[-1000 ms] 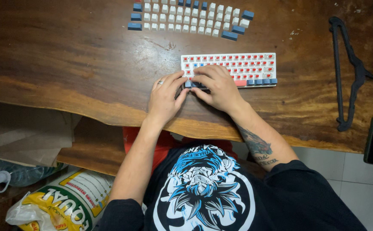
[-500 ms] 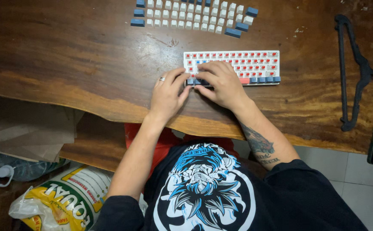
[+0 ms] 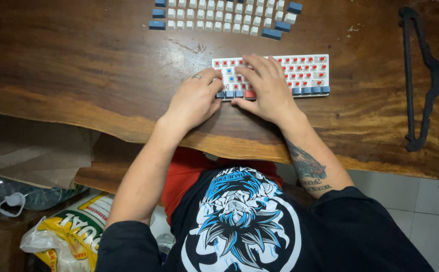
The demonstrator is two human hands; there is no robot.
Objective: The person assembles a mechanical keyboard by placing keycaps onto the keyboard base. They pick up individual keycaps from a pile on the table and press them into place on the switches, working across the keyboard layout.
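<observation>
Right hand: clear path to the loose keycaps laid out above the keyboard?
Probably yes. The right hand lies on the keyboard, and the loose keycaps sit in rows just beyond it on the wooden table. Only bare wood lies between; the left hand is off to the side.

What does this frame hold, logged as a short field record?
Surface: wooden table
Left hand: ring on one finger, fingertips at the keyboard's left end
Right hand: spread flat over the keyboard
Keyboard: white, red switches mostly bare, blue caps along the near row
Loose keycaps: sorted rows beyond the keyboard
Far right: black hanger
</observation>
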